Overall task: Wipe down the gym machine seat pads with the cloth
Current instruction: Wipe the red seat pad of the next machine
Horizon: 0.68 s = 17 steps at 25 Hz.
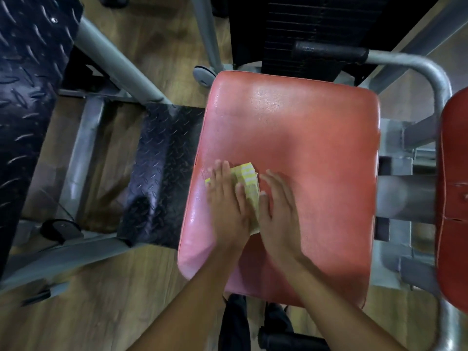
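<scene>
- Cloth [247,177], yellow with white stripes and folded small, lies on the red seat pad [304,138], close to the pad's left edge and about halfway between its far edge and its near edge.
- The left hand [226,201] lies flat on the left part of the cloth. Its fingers are straight and close together, and they press down without curling round the cloth.
- The right hand [279,209] lies flat just beside it. Its thumb rests on the right side of the cloth. Its fingers are straight and close together, and they lie on the pad by the cloth's right edge.
- The two hands almost touch, and a strip of cloth shows between them. Both hands look a little blurry.
- The pad looks shiny and wet along its left edge and near its far edge.
- A second red pad [453,198] stands past the right edge of the seat pad, on a grey metal frame [435,79].
- A black bumpy metal plate [157,173] sits just beside the pad's left edge.
- A black weight stack [316,26] stands beyond the far edge.
- A brown wood floor [101,300] lies under it all.
</scene>
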{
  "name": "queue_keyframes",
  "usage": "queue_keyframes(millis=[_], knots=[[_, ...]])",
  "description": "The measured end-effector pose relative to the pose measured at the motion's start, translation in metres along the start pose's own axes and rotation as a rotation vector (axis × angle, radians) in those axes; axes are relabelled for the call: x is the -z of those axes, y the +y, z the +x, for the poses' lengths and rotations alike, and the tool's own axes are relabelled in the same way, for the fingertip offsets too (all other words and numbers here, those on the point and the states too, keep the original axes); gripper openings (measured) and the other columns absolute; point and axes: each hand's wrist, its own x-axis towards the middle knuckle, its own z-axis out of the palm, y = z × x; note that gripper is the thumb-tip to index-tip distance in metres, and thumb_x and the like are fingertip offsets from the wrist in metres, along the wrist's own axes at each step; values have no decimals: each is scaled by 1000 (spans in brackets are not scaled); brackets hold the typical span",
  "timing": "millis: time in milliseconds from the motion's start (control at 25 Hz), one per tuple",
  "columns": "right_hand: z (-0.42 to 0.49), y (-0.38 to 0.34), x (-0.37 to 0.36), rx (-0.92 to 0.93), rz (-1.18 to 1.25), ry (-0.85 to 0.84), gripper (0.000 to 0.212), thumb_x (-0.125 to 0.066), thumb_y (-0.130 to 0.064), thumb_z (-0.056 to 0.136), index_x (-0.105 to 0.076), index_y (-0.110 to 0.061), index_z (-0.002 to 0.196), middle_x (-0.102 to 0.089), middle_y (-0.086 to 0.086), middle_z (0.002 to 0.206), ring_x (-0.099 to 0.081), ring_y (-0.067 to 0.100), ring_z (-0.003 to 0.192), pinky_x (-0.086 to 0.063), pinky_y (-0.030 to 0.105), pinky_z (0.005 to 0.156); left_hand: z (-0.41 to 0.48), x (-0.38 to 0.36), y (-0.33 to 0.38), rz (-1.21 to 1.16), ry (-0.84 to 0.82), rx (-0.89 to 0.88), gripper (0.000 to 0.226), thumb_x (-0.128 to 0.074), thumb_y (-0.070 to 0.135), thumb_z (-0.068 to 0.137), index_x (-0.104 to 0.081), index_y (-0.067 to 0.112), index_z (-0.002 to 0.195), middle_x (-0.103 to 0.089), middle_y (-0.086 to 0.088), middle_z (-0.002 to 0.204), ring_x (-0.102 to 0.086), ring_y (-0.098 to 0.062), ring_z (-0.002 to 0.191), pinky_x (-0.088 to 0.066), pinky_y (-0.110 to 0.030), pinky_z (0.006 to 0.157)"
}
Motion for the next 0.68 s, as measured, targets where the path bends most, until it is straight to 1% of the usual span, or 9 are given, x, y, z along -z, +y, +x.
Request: queue_keyframes(millis=[80, 160, 200, 320, 400, 480, 560, 640, 680], knots=[[-7, -14, -17, 49, -18, -48, 39, -42, -16, 94, -54, -13, 131, -47, 1, 145, -41, 15, 136, -36, 32, 112, 1, 25, -26, -25, 58, 23, 52, -25, 24, 102, -26, 9, 152, -20, -7, 161, -10, -21, 151, -4, -39, 123], [-12, -23, -37, 110, -190, -96, 46, -45, -21, 92, -50, -11, 136, -41, 7, 150, -36, 23, 140, -34, 39, 114, 0, 43, -58, 6, 15, 78, 52, -28, 16, 101, -24, 14, 153, -17, -2, 162, -6, -18, 151, -2, -40, 124], [-14, -25, -47, 125, -297, -117, 53, -47, -27, 90, -46, -9, 140, -37, 11, 153, -32, 27, 143, -31, 42, 116, -3, 49, -71, 19, -34, 89, 53, -28, 13, 101, -23, 16, 154, -16, 0, 163, -5, -17, 152, -3, -42, 124], [-16, -23, -70, 103, -554, -169, 77, -45, -48, 87, -28, -6, 150, -22, 16, 159, -17, 32, 149, -15, 47, 121, -10, 53, -89, -17, -157, 101, 53, -21, 21, 101, -18, 18, 155, -17, 3, 163, -5, -13, 151, -8, -46, 124], [-18, -19, -76, 108, -644, -170, 77, -36, -51, 91, -22, -6, 152, -17, 16, 161, -14, 32, 149, -13, 47, 121, -12, 54, -88, -75, -190, 123, 53, -18, 26, 103, -15, 19, 155, -17, 5, 163, -4, -10, 151, -9, -44, 124], [-17, -14, -76, 149, -706, -151, 68, -30, -43, 95, -27, -4, 151, -23, 19, 158, -21, 34, 147, -22, 49, 119, -14, 56, -86, -116, -212, 145, 52, -16, 29, 104, -14, 20, 156, -16, 7, 163, -4, -8, 151, -11, -43, 124], [-13, -9, -75, 194, -797, -136, 60, -41, -28, 95, -31, -2, 148, -30, 22, 155, -29, 37, 144, -31, 50, 115, -12, 59, -86, -122, -221, 138, 51, -18, 29, 106, -14, 19, 156, -17, 5, 163, -6, -11, 151, -14, -43, 123], [-9, -11, -74, 191, -884, -178, 70, -55, -11, 85, -27, 0, 149, -30, 22, 155, -31, 37, 143, -37, 48, 112, -10, 60, -88, -127, -232, 128, 50, -20, 27, 106, -14, 18, 155, -18, 4, 162, -9, -14, 151, -17, -44, 123], [-7, -13, -74, 171, -896, -209, 75, -57, -6, 82, -24, 0, 149, -29, 21, 155, -29, 37, 144, -37, 48, 111, -10, 61, -88, -127, -236, 126, 50, -21, 26, 106, -14, 19, 155, -19, 3, 162, -10, -14, 151, -18, -44, 122]])
